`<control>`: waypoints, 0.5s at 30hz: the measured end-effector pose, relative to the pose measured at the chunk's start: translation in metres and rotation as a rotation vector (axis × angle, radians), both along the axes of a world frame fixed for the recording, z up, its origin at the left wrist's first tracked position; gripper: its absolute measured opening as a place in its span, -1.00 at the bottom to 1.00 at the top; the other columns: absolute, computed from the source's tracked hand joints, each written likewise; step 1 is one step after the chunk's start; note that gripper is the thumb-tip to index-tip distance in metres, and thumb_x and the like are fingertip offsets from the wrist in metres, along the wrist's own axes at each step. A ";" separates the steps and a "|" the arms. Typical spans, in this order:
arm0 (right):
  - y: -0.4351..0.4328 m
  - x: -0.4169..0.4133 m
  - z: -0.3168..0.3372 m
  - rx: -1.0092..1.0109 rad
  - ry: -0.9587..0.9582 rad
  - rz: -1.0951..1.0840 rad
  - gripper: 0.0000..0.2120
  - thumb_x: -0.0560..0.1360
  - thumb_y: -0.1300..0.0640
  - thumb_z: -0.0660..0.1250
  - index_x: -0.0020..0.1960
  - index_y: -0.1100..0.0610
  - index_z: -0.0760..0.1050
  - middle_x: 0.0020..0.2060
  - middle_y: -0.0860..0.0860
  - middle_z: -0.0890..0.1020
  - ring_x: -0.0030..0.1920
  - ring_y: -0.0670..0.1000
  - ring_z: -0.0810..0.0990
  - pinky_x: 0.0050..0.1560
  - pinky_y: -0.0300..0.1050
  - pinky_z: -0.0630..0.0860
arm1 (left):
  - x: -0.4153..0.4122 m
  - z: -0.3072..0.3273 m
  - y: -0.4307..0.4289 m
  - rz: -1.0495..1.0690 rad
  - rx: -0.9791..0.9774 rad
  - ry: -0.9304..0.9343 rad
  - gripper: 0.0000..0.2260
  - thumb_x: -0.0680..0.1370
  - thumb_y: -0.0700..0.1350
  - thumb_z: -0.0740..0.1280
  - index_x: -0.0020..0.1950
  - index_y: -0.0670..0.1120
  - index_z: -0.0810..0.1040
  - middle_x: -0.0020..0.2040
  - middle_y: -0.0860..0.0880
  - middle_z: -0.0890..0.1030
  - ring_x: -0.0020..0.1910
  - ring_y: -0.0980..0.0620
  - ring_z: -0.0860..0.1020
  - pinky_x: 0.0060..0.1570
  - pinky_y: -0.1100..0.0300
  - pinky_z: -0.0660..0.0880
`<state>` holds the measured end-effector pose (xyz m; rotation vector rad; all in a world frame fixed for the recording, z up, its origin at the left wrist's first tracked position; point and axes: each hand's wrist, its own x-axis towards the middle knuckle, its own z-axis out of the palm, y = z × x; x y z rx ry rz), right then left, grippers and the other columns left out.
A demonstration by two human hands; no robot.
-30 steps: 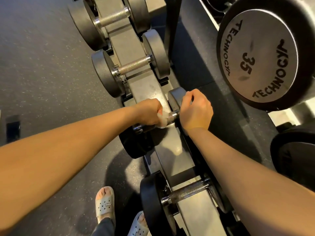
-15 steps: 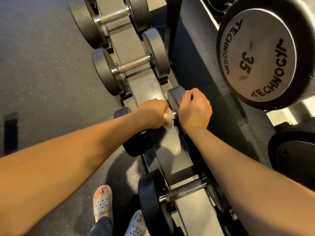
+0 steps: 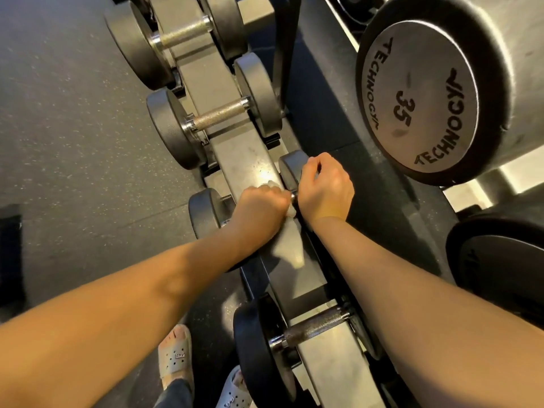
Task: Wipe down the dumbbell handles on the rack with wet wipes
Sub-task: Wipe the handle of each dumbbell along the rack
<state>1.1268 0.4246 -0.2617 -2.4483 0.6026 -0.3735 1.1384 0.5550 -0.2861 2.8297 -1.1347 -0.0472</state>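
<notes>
Left hand [image 3: 260,206] slid rightward, fingers [image 3: 272,190] clutching crumpled white wipe [image 3: 291,212], right hand [image 3: 325,189] gripping dumbbell [image 3: 290,167]

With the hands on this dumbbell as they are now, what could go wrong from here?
The left hand grips the wet wipe round the dumbbell close beside the right hand, which holds its head; fingers might get pinched there. If the dumbbell slips off the rack, the open sandals stand on the floor nearby.
</notes>
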 end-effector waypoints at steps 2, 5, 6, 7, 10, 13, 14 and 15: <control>0.001 0.000 0.000 -0.012 -0.014 0.003 -0.72 0.66 0.04 0.15 -0.20 0.08 0.43 -0.36 -0.03 0.47 -0.37 -0.04 0.45 -0.35 -0.09 0.37 | -0.005 0.009 0.004 0.035 0.210 0.070 -0.93 0.61 -0.09 0.39 0.01 -0.08 0.60 -0.21 -0.04 0.58 -0.28 -0.05 0.50 -0.29 0.11 0.39; 0.000 -0.001 0.000 -0.005 -0.016 0.006 -0.71 0.66 0.05 0.15 -0.20 0.10 0.45 -0.37 -0.02 0.47 -0.37 -0.02 0.46 -0.35 -0.06 0.42 | 0.001 0.026 0.021 0.124 0.381 0.361 -0.86 0.64 -0.03 0.33 0.11 -0.07 0.59 -0.18 -0.01 0.56 -0.20 0.01 0.56 -0.11 0.13 0.55; 0.000 -0.001 0.000 0.000 -0.016 0.008 -0.71 0.66 0.05 0.15 -0.19 0.10 0.46 -0.36 -0.01 0.48 -0.37 -0.01 0.47 -0.34 -0.04 0.45 | 0.008 0.033 0.026 0.144 0.360 0.445 -0.85 0.61 0.01 0.38 0.08 -0.05 0.58 -0.18 -0.01 0.57 -0.19 0.01 0.57 -0.10 0.13 0.56; 0.000 -0.001 0.000 0.003 -0.014 0.010 -0.71 0.66 0.05 0.15 -0.19 0.10 0.46 -0.36 -0.01 0.48 -0.36 -0.01 0.48 -0.32 -0.02 0.48 | 0.017 0.035 0.029 0.158 0.300 0.491 -0.81 0.56 0.06 0.42 0.01 -0.04 0.56 -0.19 -0.01 0.56 -0.21 0.02 0.55 -0.15 0.15 0.53; 0.000 0.000 0.000 -0.014 -0.003 -0.005 -0.72 0.67 0.05 0.17 -0.18 0.09 0.47 -0.35 -0.01 0.51 -0.35 -0.01 0.51 -0.30 0.00 0.54 | 0.041 0.041 0.020 0.258 -0.113 0.678 -0.81 0.52 0.01 0.45 -0.15 0.00 0.48 -0.22 0.00 0.52 -0.22 0.03 0.48 -0.28 0.18 0.34; 0.001 0.002 0.000 -0.049 0.004 -0.034 -0.74 0.66 0.05 0.19 -0.15 0.08 0.50 -0.33 -0.02 0.53 -0.33 -0.05 0.53 -0.26 -0.02 0.57 | 0.048 0.024 0.001 0.389 -0.371 0.829 -0.86 0.49 -0.19 0.44 -0.09 0.02 0.54 -0.13 0.02 0.59 -0.10 0.01 0.55 -0.20 0.18 0.40; 0.001 0.002 0.000 -0.047 0.010 -0.037 -0.75 0.66 0.05 0.19 -0.15 0.08 0.50 -0.32 -0.03 0.53 -0.32 -0.05 0.53 -0.25 -0.03 0.58 | 0.048 0.017 -0.001 0.406 -0.382 0.850 -0.88 0.51 -0.23 0.41 -0.10 0.00 0.59 -0.13 0.01 0.61 -0.07 -0.01 0.58 -0.18 0.17 0.43; 0.002 0.002 0.000 -0.043 0.013 -0.035 -0.75 0.66 0.05 0.19 -0.15 0.08 0.50 -0.32 -0.03 0.53 -0.32 -0.05 0.54 -0.25 -0.03 0.57 | 0.046 0.013 -0.001 0.407 -0.361 0.856 -0.87 0.53 -0.25 0.36 -0.12 -0.03 0.62 -0.15 -0.01 0.63 -0.08 -0.04 0.59 -0.19 0.16 0.45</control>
